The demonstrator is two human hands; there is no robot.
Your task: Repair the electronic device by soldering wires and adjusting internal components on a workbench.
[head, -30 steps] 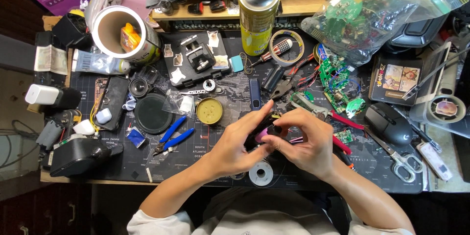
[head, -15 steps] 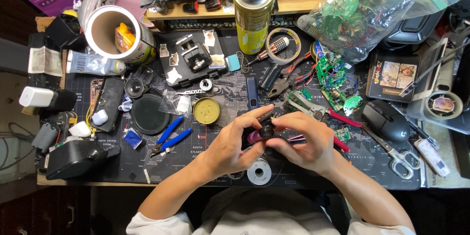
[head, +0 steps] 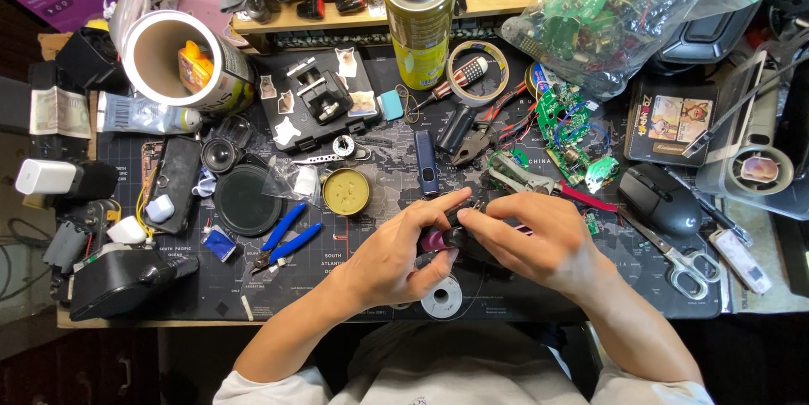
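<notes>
Right now both hands meet over the middle of the surface, a dark mat crowded with parts; the left hand is curled with thumb and fingers pinched on a small purple-and-black device, the right hand closes over its other end, fingertips pressed together on it (what lies under that palm is hidden). The device is held just above the mat, directly over a solder spool. Risks, as a judgement: the grip is small and two-handed, so a slip would likely drop the piece into the clutter; loose bits could vanish among the blue pliers or the round tin; an elbow swing could knock the tall spray can; the circuit boards near the right hand could snag a sleeve.
</notes>
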